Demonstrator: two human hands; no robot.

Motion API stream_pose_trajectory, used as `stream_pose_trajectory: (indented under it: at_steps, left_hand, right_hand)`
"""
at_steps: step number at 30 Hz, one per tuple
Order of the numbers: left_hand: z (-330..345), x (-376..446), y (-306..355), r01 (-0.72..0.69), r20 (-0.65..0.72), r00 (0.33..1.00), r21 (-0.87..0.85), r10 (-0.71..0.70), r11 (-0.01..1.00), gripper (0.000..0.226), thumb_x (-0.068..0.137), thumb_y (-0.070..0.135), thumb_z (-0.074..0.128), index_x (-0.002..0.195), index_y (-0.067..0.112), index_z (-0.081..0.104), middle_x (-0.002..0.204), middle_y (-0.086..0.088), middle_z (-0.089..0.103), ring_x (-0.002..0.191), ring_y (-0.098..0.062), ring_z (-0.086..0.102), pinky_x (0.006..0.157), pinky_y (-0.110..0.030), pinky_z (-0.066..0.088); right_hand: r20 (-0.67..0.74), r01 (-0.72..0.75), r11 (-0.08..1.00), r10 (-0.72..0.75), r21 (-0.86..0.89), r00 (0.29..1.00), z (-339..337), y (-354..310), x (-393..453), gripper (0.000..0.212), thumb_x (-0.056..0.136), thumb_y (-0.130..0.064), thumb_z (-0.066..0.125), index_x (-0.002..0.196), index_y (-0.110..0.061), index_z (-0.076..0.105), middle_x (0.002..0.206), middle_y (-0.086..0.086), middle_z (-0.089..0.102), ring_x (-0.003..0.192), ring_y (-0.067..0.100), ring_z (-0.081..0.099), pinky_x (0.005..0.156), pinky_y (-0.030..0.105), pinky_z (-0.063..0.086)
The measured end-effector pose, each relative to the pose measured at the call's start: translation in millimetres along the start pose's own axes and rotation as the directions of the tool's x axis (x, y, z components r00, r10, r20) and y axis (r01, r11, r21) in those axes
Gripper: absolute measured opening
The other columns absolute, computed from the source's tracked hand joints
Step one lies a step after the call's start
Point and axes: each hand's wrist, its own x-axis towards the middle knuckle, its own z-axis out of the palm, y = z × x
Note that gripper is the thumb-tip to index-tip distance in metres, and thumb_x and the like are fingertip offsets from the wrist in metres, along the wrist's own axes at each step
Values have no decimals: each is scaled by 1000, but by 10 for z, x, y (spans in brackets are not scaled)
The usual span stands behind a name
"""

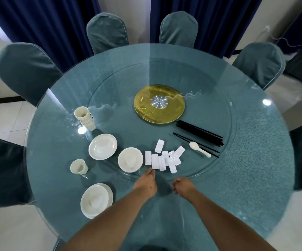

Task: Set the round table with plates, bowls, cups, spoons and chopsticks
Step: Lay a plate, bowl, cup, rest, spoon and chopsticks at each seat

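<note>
Both hands hold nothing, left hand [145, 184] fingertips near the rests [162, 160] at table [246, 178] six o'clock, right hand [183, 185] loosely curled; small, glazed, likely slippery, pinch by long sides.

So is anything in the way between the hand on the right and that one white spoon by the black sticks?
Yes, partly. The cluster of small white rectangular rests lies just left of the straight line from the right hand to the white ceramic spoon. One pair of black chopsticks lies right beside the spoon. The hand holds nothing.
</note>
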Motion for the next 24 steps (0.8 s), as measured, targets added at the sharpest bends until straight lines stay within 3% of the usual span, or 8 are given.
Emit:
stream_pose_trajectory:
  at_steps: [2, 4, 7, 11, 15, 17, 20, 24]
  left_hand:
    - [28, 40, -42, 36, 47, 998, 4, -36, 999, 61, 96, 11, 40, 154, 8, 22, 164, -1, 11, 149, -21, 21, 119, -37, 27]
    - [39, 76, -86, 80, 78, 994, 10, -81, 997, 57, 96, 11, 42, 151, 8, 29, 163, -2, 14, 147, -22, 27, 116, -39, 32]
    - [11, 140, -163, 121, 75, 990, 7, -121, 993, 39, 92, 10, 43, 131, 8, 49, 147, -6, 43, 131, -27, 48, 105, -41, 44]
    - [-31, 198, -257, 187, 79, 979, 26, -189, 982, 32, 88, 9, 44, 117, 10, 57, 127, -10, 59, 117, -30, 58, 94, -39, 50]
    - [-59, 233, -366, 206, 78, 974, 95, -213, 974, 33, 88, 8, 46, 116, 7, 62, 125, -11, 62, 116, -31, 60, 95, -38, 51]
    - [-76, 230, -416, 219, 57, 973, 87, -224, 972, 30, 87, 8, 47, 112, 7, 63, 121, -11, 63, 112, -31, 62, 92, -38, 53]
    - [-88, 239, -439, 262, -50, 964, 10, -261, 965, 24, 90, 14, 46, 105, 10, 65, 113, -10, 64, 109, -28, 61, 86, -39, 54]
    - [-46, 343, -291, 300, -116, 936, -236, -333, 924, 30, 98, 31, 50, 106, 6, 65, 114, -13, 64, 109, -29, 58, 88, -36, 50]
  right_hand:
    - [1, -5, 1000, 5, -28, 1000, -3, 6, 58, 25, 93, -7, 49, 76, -24, 55, 87, 5, 61, 83, 19, 58, 82, 30, 52]
    - [0, -25, 1000, 25, 16, 1000, 6, -6, 110, 25, 94, -1, 45, 77, -16, 57, 80, 8, 60, 67, 15, 62, 65, 19, 51]
    - [-4, -43, 999, 43, 19, 999, -9, -51, 186, 31, 93, 7, 42, 73, -12, 55, 70, 6, 59, 47, 9, 57, 40, 11, 40]
    - [9, -56, 998, 56, -16, 998, -21, -120, 333, 28, 93, -1, 45, 73, -17, 56, 75, 2, 62, 65, 16, 59, 61, 21, 45]
    - [27, -55, 998, 55, -2, 998, -25, -143, 476, 33, 95, 3, 41, 74, -17, 55, 72, 2, 62, 56, 9, 60, 55, 17, 46]
    - [19, -61, 998, 61, 4, 998, -29, -148, 515, 27, 95, -1, 42, 78, -13, 59, 75, 4, 63, 59, 12, 62, 62, 21, 50]
    - [-21, -49, 997, 48, -55, 999, -7, -126, 605, 22, 95, -15, 48, 100, -8, 69, 94, 10, 66, 85, 20, 58, 85, 33, 51]
    - [-35, -55, 995, 53, -79, 998, 13, -124, 625, 28, 96, -11, 46, 109, -1, 68, 112, 20, 67, 96, 26, 59, 95, 38, 50]
